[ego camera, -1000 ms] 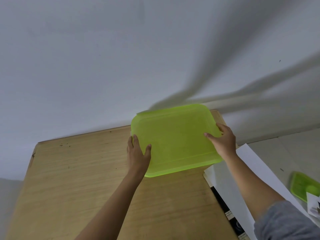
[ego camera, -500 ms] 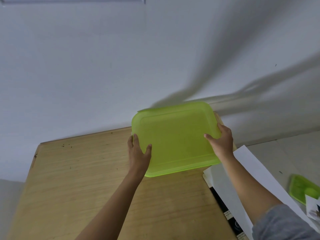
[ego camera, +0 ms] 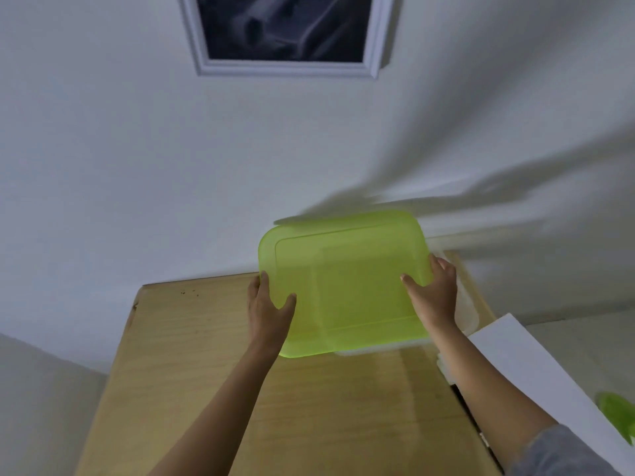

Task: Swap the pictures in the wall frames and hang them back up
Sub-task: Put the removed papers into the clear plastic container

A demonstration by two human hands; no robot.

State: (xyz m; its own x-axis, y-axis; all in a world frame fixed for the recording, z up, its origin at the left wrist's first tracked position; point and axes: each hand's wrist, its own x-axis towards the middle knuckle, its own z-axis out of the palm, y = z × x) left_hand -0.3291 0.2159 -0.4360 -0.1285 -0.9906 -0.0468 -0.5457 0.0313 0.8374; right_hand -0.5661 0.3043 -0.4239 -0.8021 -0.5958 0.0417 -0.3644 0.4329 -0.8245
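Note:
A translucent green plastic lid (ego camera: pixel 347 283) is held tilted above the far right part of a wooden table (ego camera: pixel 213 365). My left hand (ego camera: pixel 268 314) grips its left edge, thumb on top. My right hand (ego camera: pixel 434 293) grips its right edge. Beneath the lid a white container (ego camera: pixel 465 309) shows at its right and lower edges. On the wall above hangs a white frame (ego camera: pixel 285 68) with a dark grey picture (ego camera: pixel 281 25); its top is cut off by the view.
A white board (ego camera: pixel 536 369) leans at the table's right side. A second green lid (ego camera: pixel 616 415) lies on the floor at far right. The white wall stands right behind the table.
The view has tilted up, bringing the wall frame into sight. The green lid has lifted a little off the white container, still held at both sides.

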